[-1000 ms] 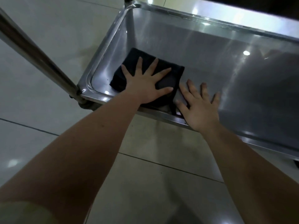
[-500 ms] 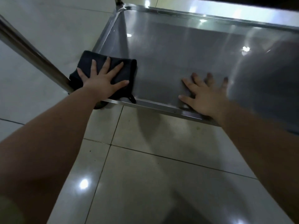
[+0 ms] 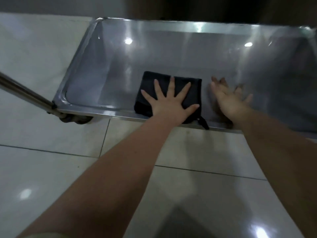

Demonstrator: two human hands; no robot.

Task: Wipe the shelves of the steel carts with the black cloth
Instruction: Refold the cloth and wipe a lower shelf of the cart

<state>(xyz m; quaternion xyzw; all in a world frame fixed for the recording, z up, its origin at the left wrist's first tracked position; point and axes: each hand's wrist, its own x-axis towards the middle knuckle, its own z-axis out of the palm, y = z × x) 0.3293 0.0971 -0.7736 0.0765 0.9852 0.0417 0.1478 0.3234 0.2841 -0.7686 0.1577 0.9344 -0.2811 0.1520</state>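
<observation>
Black cloth, folded into a soft, light pad, is lying on the steel cart's low shelf against the near rim, its small loop trailing over the edge. The left hand is pressing it flat, fingers spread wide; broad palm pressure, not a pinch, is probably suiting such limp fabric on slick steel. The right hand, blurred, is resting just beside it, fingers outstretched on bare metal.

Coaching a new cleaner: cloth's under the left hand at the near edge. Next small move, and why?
Probably push the black cloth toward the far rim: the left hand presses it flat by the near rim of the shelf, bare steel lies beyond, the right hand blocks its right.
</observation>
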